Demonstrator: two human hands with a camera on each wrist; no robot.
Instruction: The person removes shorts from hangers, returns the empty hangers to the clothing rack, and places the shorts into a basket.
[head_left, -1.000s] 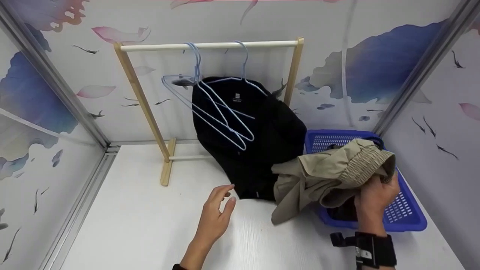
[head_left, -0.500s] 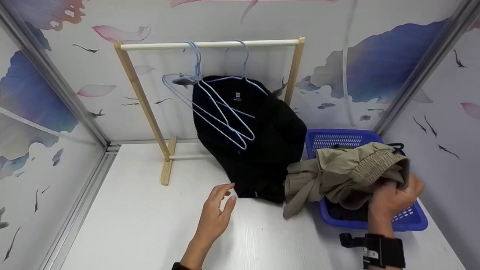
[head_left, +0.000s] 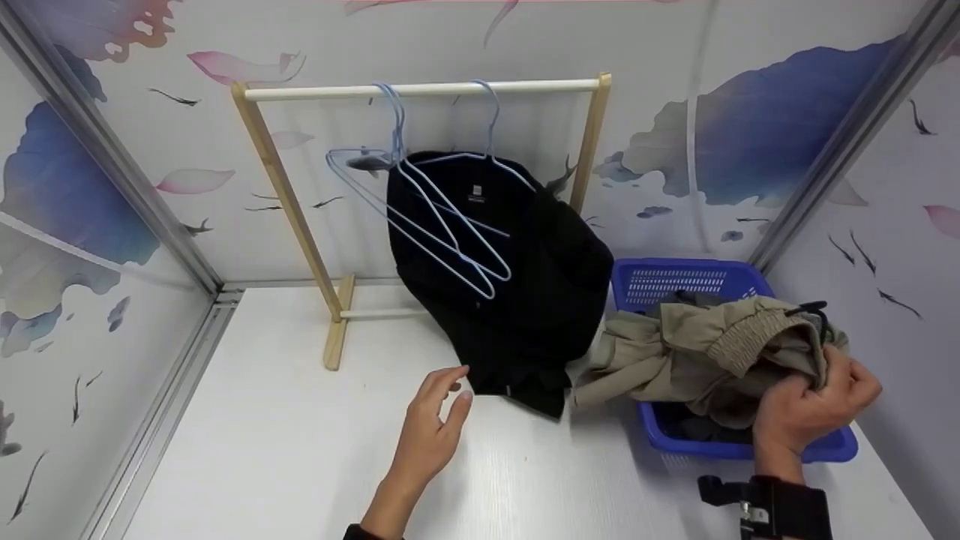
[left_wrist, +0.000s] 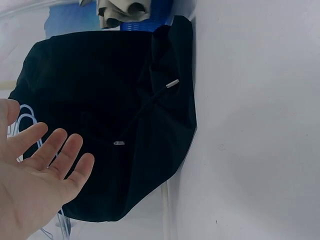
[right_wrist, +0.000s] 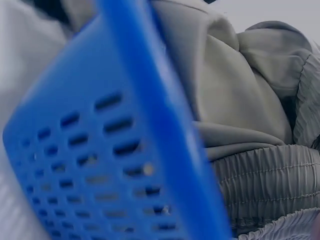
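Right hand [head_left: 810, 412]: Because your fingers are curled over the edge of the gathered waistband [head_left: 742, 349], you have the khaki garment [head_left: 690, 352] gripped by its top end, a hold that probably keeps the opening from folding shut.
Khaki garment: It lies bunched over the blue basket [head_left: 720, 451], with its loose end trailing past the left rim toward the black garment [head_left: 517, 315]. You cannot tell how much of its weight the basket bears and how much you carry.
Left hand [head_left: 431, 431]: Your fingers are relaxed and apart, gripping nothing, near the lower edge of the black garment. Whether they touch it is unclear; the pose looks like waiting, out of the right hand's way.
Black garment: It hangs from a blue hanger [head_left: 491, 124] inside its neckline, so its upper part is spread and the rest drops freely. Your left wrist view shows a cord with metal tips [left_wrist: 172, 83].
Rack: Its white rail [head_left: 540, 87] also carries the bare hangers [head_left: 397, 131], bunched by their hooks and overlapping the front of the black garment.
Basket: It stands on the white table [head_left: 262, 420], right of the rack, with dark cloth [head_left: 697, 429] inside.
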